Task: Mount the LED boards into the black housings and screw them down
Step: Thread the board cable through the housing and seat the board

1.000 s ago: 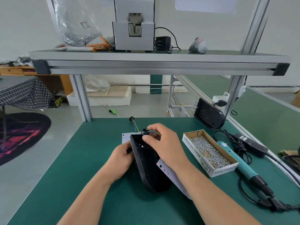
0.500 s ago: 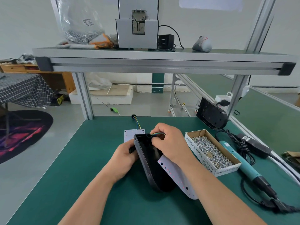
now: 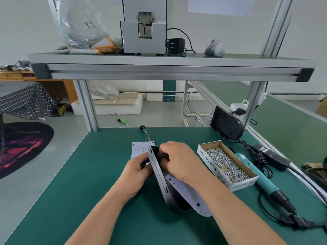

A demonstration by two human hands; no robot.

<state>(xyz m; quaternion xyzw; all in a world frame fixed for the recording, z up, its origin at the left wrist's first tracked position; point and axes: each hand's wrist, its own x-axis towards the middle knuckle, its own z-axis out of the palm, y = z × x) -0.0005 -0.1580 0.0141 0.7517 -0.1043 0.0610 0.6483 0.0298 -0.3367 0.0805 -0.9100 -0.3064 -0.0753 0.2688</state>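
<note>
a black housing (image 3: 175, 202), made of smooth matt plastic with a long body and a rounded lower end, is held tilted on its edge near the middle of the green mat (image 3: 88, 191). it is gripped from the left side by the left hand (image 3: 136, 174), whose fingers are curled round its back, while its upper rim is clasped by the curled fingers of the right hand (image 3: 182, 161). a white led board (image 3: 191, 197), flat, rounded at its end and dotted with small red points, is seen lying on the mat, partly covered by the housing. a second white board (image 3: 141, 148) is laid flat just beyond, towards the far edge, with thin coloured wires (image 3: 146, 135) attached. near the right edge an open cardboard box (image 3: 212, 167), printed "spring balancer", is filled with shiny metal screws (image 3: 224, 163); a teal electric screwdriver (image 3: 261, 179) is laid just beside it.
</note>
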